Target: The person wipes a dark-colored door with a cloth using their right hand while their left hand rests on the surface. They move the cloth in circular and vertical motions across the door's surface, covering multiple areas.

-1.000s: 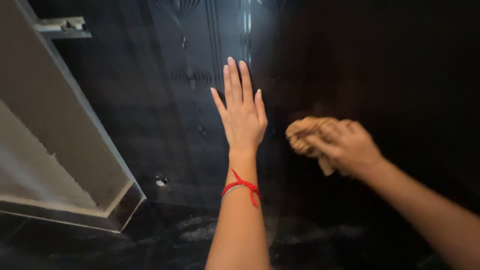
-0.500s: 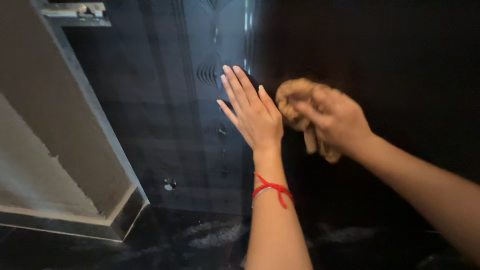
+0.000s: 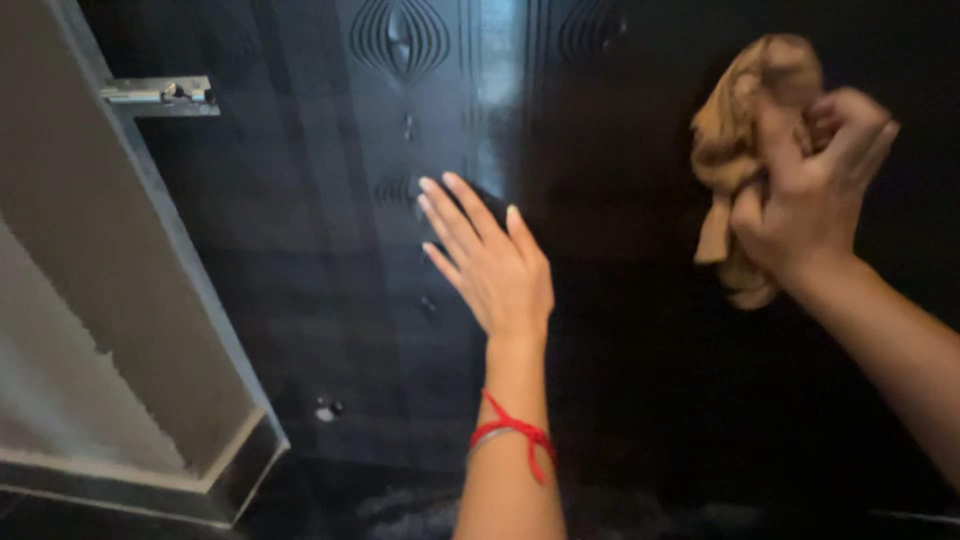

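A glossy black door [image 3: 330,220] with carved oval patterns fills the view. My left hand [image 3: 487,262] lies flat against it near the middle, fingers spread and pointing up-left, with a red thread around the wrist. Up at the right, my right hand [image 3: 815,190] is closed around a crumpled tan cloth [image 3: 740,130], which it presses on the dark door surface. The lower end of the cloth hangs down below my fist.
A grey wall or door frame [image 3: 90,300] runs down the left side, with a metal hinge or latch [image 3: 160,93] at its top. A small metal fitting [image 3: 325,408] sits low on the door. Dark marbled floor shows at the bottom.
My right hand has carried the cloth up and to the right across the door. My left hand stays flat on the door, now lower in view.
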